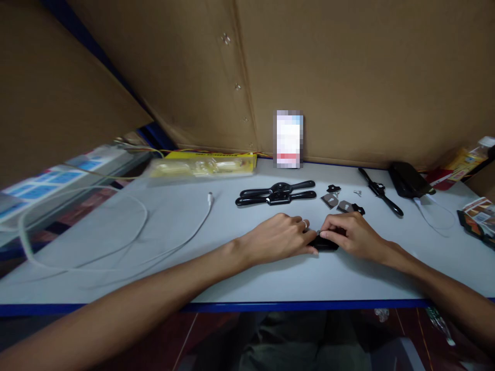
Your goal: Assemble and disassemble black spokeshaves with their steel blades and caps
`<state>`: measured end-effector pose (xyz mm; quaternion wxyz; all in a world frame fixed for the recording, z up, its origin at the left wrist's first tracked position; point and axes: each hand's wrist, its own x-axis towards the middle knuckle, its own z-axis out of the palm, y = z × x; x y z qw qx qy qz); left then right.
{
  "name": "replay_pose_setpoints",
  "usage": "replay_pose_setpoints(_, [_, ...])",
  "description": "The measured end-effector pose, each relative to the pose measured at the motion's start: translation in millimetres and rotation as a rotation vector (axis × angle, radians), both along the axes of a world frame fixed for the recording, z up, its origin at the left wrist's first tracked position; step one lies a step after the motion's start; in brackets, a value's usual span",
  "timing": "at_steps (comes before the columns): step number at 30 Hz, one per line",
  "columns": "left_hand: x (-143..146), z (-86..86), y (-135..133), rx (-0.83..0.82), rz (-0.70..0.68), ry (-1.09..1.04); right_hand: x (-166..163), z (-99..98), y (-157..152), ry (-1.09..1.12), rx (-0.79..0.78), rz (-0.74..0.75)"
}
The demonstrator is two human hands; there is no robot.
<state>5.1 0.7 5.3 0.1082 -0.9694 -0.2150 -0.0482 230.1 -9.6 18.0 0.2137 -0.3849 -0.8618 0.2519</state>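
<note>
On the table in front of me, my left hand (288, 234) is closed around a black spokeshave (328, 244), hiding most of it. My right hand (346, 234) pinches at the middle of the same tool, its thumb and forefinger around a small metal part too hidden to name. Just beyond are two more black spokeshave bodies (279, 197) lying side by side. Grey blades (330, 200), a black cap piece (333, 188) and small screws (358, 192) are scattered behind my right hand. Another spokeshave (381, 191) lies at an angle farther right.
A phone (288, 139) leans on the cardboard wall (348, 77). A yellow-backed plastic package (204, 166) lies at the back left. A white cable (201, 221) loops over the left side. A black device (412, 180) with a cord and packets (481, 216) are on the right.
</note>
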Motion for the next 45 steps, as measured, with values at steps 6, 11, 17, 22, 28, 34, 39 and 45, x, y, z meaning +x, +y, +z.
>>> replay_pose_setpoints(6, [-0.1,-0.8,0.1,-0.011,-0.015,-0.050,1.4,-0.6,-5.0,-0.131,0.151,0.072])
replay_pose_setpoints(11, [-0.2,-0.4,0.2,-0.026,0.008,-0.021,0.1,3.0,-9.0,-0.239,0.217,0.112])
replay_pose_setpoints(17, [-0.2,1.6,-0.8,-0.025,0.029,-0.018,-3.9,-0.6,-6.9,-0.109,0.094,0.026])
replay_pose_setpoints(22, [-0.1,1.3,-0.9,-0.052,0.023,-0.024,-3.7,1.0,-1.2,0.073,-0.213,-0.107])
replay_pose_setpoints(28, [-0.3,0.5,-0.8,-0.058,0.035,-0.018,-4.0,-0.8,2.9,0.178,-0.288,-0.135])
replay_pose_setpoints(34, [-0.1,0.1,-0.9,-0.066,0.038,0.001,-4.4,-3.5,3.6,0.225,-0.428,-0.169])
replay_pose_setpoints(39, [0.8,1.3,-1.3,-0.045,0.036,0.020,-5.6,-5.2,2.3,0.188,-0.288,-0.180])
replay_pose_setpoints(45, [-0.4,-1.0,-0.4,-0.053,0.034,0.009,-3.8,-6.8,2.2,0.082,-0.198,-0.196])
